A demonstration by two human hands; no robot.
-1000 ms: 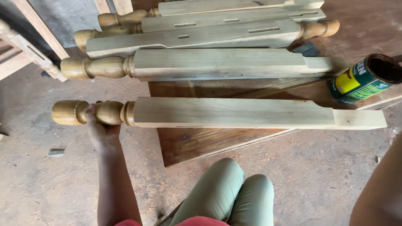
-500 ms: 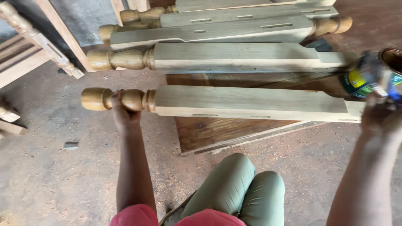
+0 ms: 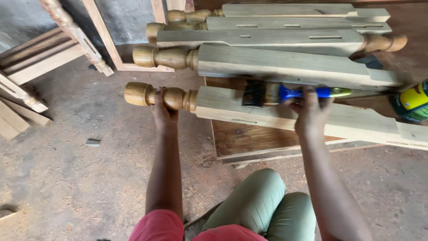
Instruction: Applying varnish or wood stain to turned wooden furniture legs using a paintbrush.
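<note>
Sawdust covers the workshop floor (image 3: 67,178) under a low wooden surface (image 3: 249,138). Across it lies the near turned leg (image 3: 276,111); the left hand (image 3: 164,109) wraps its rounded end, steadying it. The right hand (image 3: 310,109) pinches a blue-handled brush (image 3: 290,93), bristles touching the squared part. Long even strokes along the grain, with the leg kept from rolling, would serve best. A tin (image 3: 412,105) is cut off at the edge, its contents unseen.

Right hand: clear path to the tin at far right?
Probably yes. The right hand grips a brush on the nearest leg; the tin sits just beyond, nothing between, though the hand is occupied.
</note>
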